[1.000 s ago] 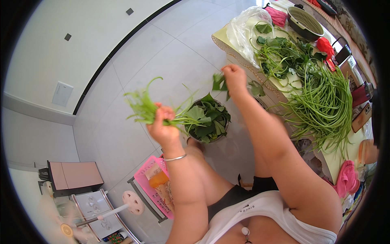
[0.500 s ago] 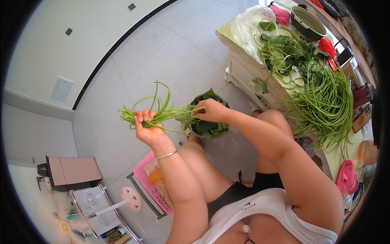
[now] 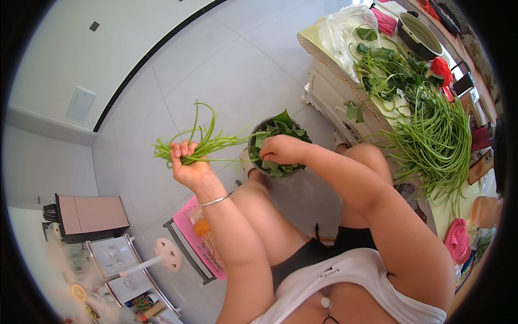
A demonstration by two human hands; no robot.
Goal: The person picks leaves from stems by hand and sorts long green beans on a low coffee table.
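Observation:
My left hand (image 3: 187, 166) is closed in a fist round a bunch of long green leaf stalks (image 3: 218, 143), raised above the floor. Their thin ends trail toward my right hand, and a few loop upward. My right hand (image 3: 286, 149) hovers over a round dark bin (image 3: 253, 133) on the floor between my feet. Its fingers are curled together, and what they pinch, if anything, is hidden. Broad green leaves (image 3: 281, 127) fill the bin below it.
To the right, a cloth-covered cabinet (image 3: 330, 67) bears a large heap of stalks (image 3: 434, 135), leafy stems (image 3: 388, 70), a plastic bag (image 3: 345, 35) and a colander (image 3: 420, 36). A pink basket (image 3: 190, 229) stands by my left leg. A fan (image 3: 81, 291) is at the lower left.
My left hand and its stalks have moved slightly left. My right hand has drawn away from the stalk tips and now lies over the bin; the leaf beside its fingers no longer shows there.

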